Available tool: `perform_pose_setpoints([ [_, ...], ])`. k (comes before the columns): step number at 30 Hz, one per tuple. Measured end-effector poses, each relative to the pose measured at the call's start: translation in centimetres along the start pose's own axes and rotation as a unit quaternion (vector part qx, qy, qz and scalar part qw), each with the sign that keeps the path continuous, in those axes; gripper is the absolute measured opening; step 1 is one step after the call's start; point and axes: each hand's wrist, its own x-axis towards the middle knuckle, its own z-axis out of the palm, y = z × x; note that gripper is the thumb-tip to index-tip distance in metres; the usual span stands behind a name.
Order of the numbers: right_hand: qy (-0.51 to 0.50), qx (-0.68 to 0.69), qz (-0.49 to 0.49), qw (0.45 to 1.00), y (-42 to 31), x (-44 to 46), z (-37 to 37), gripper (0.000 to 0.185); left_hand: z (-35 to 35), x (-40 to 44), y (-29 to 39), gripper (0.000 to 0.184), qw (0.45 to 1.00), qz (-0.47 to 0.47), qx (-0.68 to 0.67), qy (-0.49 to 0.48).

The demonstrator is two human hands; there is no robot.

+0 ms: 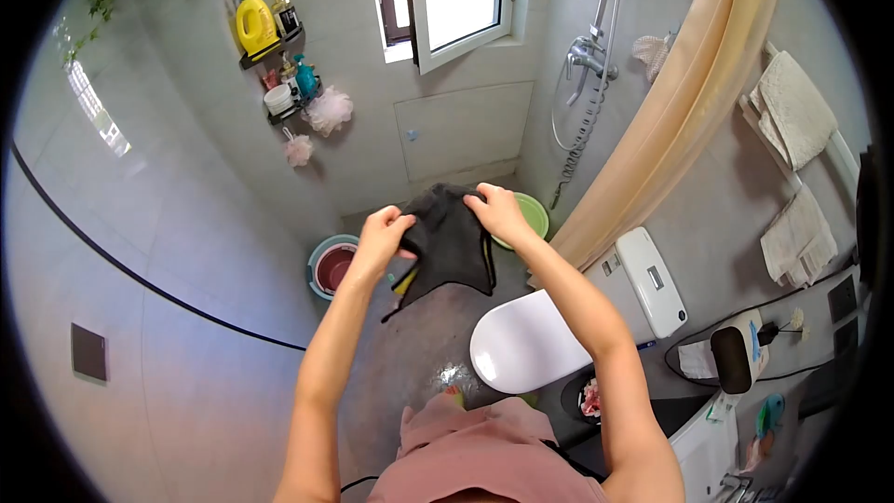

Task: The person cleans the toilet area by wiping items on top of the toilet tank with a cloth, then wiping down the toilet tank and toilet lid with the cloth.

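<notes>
A dark grey cloth (449,240) with black edging hangs spread between my two hands, above the floor in the middle of the head view. My left hand (380,235) pinches its upper left part. On the upper right, my right hand (495,212) is closed on it in the same way. A thin black cord or strip trails from its lower left corner. Something yellow (405,281) shows behind the cloth's left edge; I cannot make out what it is. Part of a green basin (533,214) appears beyond my right hand.
Nested basins (319,265) stand at the left wall. The white toilet (521,340) is close on the right, with a bin (577,398) beside it. A beige curtain (652,102) hangs to the right. Corner shelves (287,112) hold bottles. The floor (391,363) has a wet-looking shine.
</notes>
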Motion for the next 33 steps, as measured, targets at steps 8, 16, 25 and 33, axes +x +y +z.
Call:
perform_pose_setpoints([
  [8,-0.058,0.238,-0.048,0.968,0.4,-3.9,-3.9,0.030,5.4,-0.6,1.5,0.041,0.945,0.164,-0.165,-0.228],
  [16,-0.086,0.363,-0.027,0.927,5.0,-7.7,-12.7,0.024,11.8,2.0,-5.3,0.090,0.940,0.122,0.002,-0.320],
  [25,0.135,0.449,0.172,0.867,20.6,-12.5,-20.9,0.022,27.9,0.4,-5.7,0.043,0.881,-0.009,-0.123,-0.458],
  [33,-0.016,0.321,0.035,0.946,29.2,-24.5,-21.4,0.065,39.7,-0.4,-6.6,0.044,0.853,-0.125,-0.208,-0.462],
])
